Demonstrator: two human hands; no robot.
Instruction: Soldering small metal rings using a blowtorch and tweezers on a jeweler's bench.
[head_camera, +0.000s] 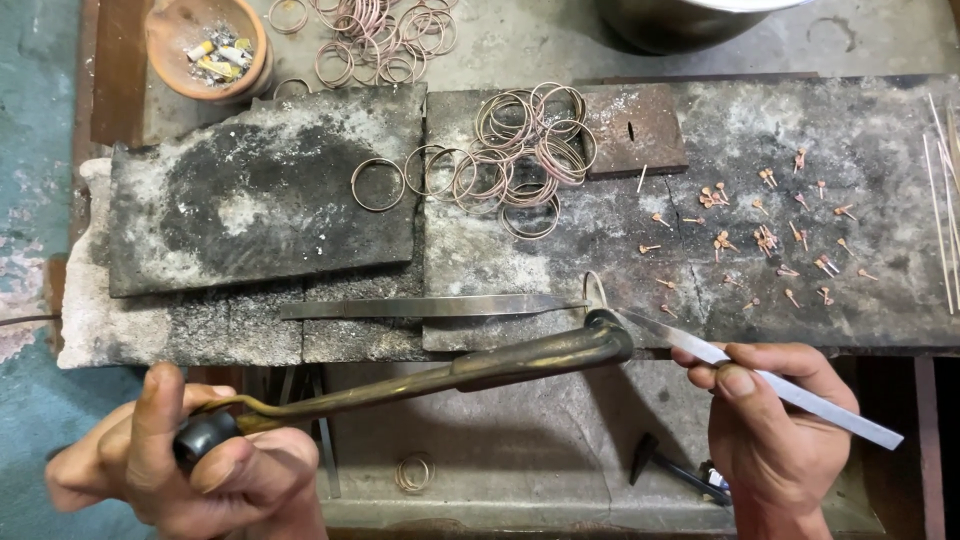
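My left hand grips the black knob and handle of a long brass blowtorch, whose curved nozzle ends near the middle of the bench edge. My right hand holds long steel tweezers; their tips pinch a thin metal ring standing upright just beyond the torch nozzle. A second pair of steel tweezers lies flat on the scorched slab. A heap of thin copper-coloured rings rests on the slabs behind.
Small copper pins are scattered on the right slab. Thin wire rods lie at the far right. A clay bowl with scraps, more rings and a dark metal pot sit at the back. A small hammer lies below.
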